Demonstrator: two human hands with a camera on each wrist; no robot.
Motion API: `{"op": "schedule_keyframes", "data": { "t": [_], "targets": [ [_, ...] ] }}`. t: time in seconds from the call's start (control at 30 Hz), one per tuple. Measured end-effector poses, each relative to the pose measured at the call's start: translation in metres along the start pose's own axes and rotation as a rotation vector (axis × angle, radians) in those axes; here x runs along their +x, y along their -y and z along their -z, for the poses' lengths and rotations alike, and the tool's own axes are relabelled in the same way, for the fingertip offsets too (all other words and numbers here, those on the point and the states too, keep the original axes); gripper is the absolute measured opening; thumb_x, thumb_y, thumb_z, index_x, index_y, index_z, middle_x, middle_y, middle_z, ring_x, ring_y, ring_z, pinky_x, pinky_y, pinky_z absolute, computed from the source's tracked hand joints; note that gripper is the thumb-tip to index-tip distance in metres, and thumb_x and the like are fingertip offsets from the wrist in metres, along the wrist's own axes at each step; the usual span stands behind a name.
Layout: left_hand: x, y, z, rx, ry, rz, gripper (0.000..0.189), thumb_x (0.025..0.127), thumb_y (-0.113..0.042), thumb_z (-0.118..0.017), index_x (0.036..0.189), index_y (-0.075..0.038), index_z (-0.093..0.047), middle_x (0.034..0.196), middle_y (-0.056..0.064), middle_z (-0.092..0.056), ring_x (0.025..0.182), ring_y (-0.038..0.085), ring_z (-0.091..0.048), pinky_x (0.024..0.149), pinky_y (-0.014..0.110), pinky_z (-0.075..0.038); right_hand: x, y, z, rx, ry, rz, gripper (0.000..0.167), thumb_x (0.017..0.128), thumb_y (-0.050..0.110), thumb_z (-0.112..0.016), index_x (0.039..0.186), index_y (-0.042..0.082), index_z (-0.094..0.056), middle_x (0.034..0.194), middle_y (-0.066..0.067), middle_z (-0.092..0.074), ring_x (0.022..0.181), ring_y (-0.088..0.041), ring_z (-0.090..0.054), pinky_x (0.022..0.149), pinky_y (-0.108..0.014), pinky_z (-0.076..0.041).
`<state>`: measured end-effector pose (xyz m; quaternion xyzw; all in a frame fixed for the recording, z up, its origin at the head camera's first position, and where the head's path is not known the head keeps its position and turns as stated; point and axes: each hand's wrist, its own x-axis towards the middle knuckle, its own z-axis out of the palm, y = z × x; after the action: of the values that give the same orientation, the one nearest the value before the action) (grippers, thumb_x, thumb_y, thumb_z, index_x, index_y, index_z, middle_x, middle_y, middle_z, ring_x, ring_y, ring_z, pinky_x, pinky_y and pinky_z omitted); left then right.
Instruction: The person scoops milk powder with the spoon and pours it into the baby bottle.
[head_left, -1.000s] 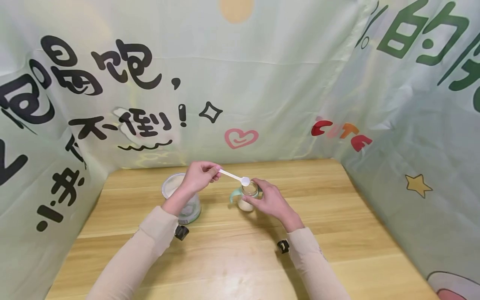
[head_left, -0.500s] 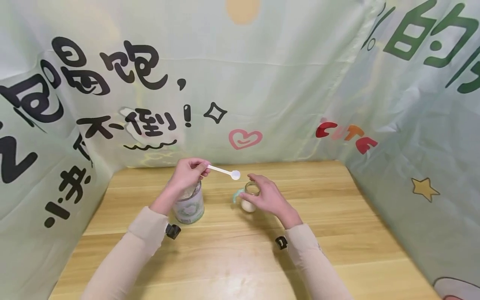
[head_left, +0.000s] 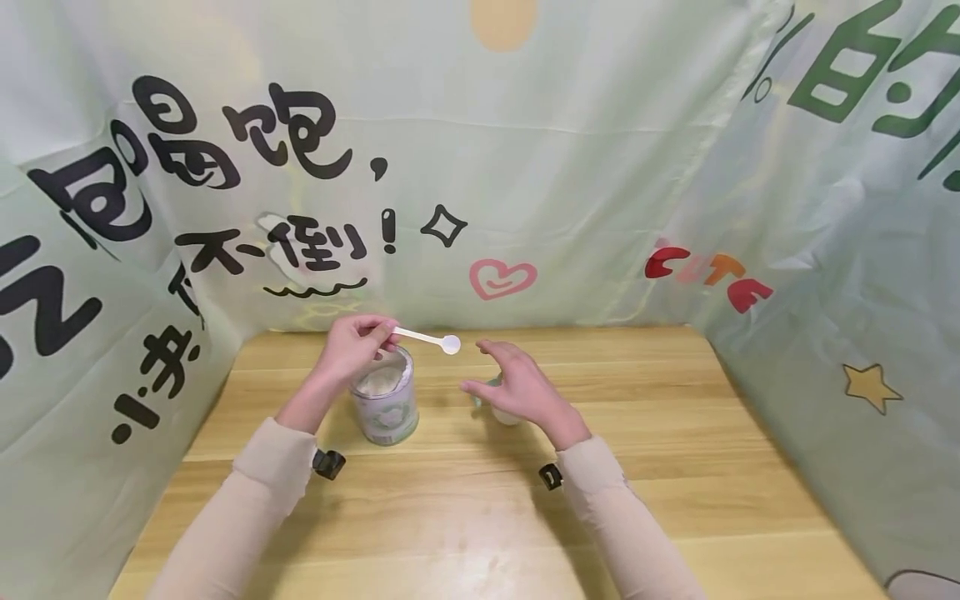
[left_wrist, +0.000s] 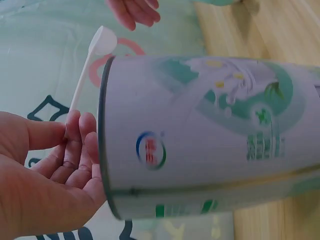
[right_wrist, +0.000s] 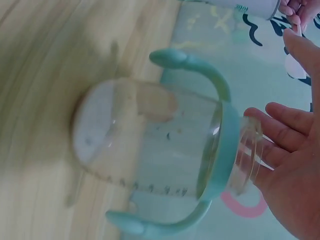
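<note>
My left hand (head_left: 351,346) pinches the thin handle of a white measuring scoop (head_left: 450,344) between thumb and fingers. It is over the back rim of an open milk powder can (head_left: 386,417), whose pale powder shows inside. The scoop's bowl points right, beyond the can. My right hand (head_left: 525,387) has its fingers spread and holds nothing. Just below it, mostly hidden in the head view, a clear baby bottle (right_wrist: 150,135) stands upright without a lid, with a mint two-handled collar (right_wrist: 227,150) and white powder at its bottom. Whether fingers touch its neck I cannot tell.
A wooden table (head_left: 450,517) carries the can and the bottle, with a gap between them. Printed cloth walls (head_left: 585,167) rise behind it and on both sides. A black wrist camera (head_left: 327,463) sits at the left cuff, another camera (head_left: 551,476) at the right.
My left hand has carried the scoop leftward from above the bottle's mouth to the can. My right hand has shifted slightly left and up, away from its hold at the bottle's rim. The view has turned left.
</note>
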<state>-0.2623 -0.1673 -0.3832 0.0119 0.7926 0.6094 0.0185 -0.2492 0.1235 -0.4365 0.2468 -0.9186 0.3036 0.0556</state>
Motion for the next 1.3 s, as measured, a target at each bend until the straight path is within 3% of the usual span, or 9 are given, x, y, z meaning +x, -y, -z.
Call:
{"op": "schedule_keyframes", "data": {
  "t": [0.3,0.47,1.0,1.3],
  "targets": [
    [-0.006,0.003,0.023,0.023,-0.046,-0.007,0.033,0.107,-0.015,-0.063,0.128,0.010,-0.067,0.084,-0.006,-0.076,0.075,0.003,-0.070,0.071,0.023,-0.061,0.011,0.017,-0.008,0.008,0.015,0.019,0.078,0.092,0.051,-0.079,0.151,0.006,-0.055,0.148,-0.011,-0.063,0.136,-0.032,-0.060,0.115,-0.050,-0.049],
    [-0.010,0.005,0.031,0.034,-0.066,-0.023,0.031,0.106,-0.014,-0.063,0.127,0.010,-0.068,0.088,0.002,-0.077,0.075,0.003,-0.070,0.069,0.022,-0.060,0.015,0.026,-0.015,0.020,0.029,0.031,0.079,0.091,0.051,-0.080,0.152,0.008,-0.054,0.149,-0.011,-0.062,0.137,-0.031,-0.060,0.116,-0.050,-0.049],
    [-0.025,0.021,0.061,0.075,-0.111,-0.002,0.036,0.108,-0.017,-0.062,0.129,0.012,-0.066,0.078,-0.016,-0.071,0.075,0.000,-0.068,0.070,0.024,-0.059,0.030,0.046,-0.036,0.003,0.075,0.125,0.087,0.091,0.056,-0.078,0.156,0.005,-0.048,0.153,-0.012,-0.059,0.141,-0.034,-0.057,0.119,-0.050,-0.046],
    [-0.032,0.025,0.069,0.106,-0.120,-0.026,0.033,0.107,-0.014,-0.062,0.125,0.013,-0.068,0.081,-0.010,-0.074,0.073,0.000,-0.068,0.068,0.022,-0.059,0.033,0.054,-0.047,0.018,0.094,0.147,0.087,0.091,0.054,-0.079,0.155,0.003,-0.048,0.154,-0.016,-0.057,0.141,-0.034,-0.057,0.119,-0.049,-0.046]
  ]
}}
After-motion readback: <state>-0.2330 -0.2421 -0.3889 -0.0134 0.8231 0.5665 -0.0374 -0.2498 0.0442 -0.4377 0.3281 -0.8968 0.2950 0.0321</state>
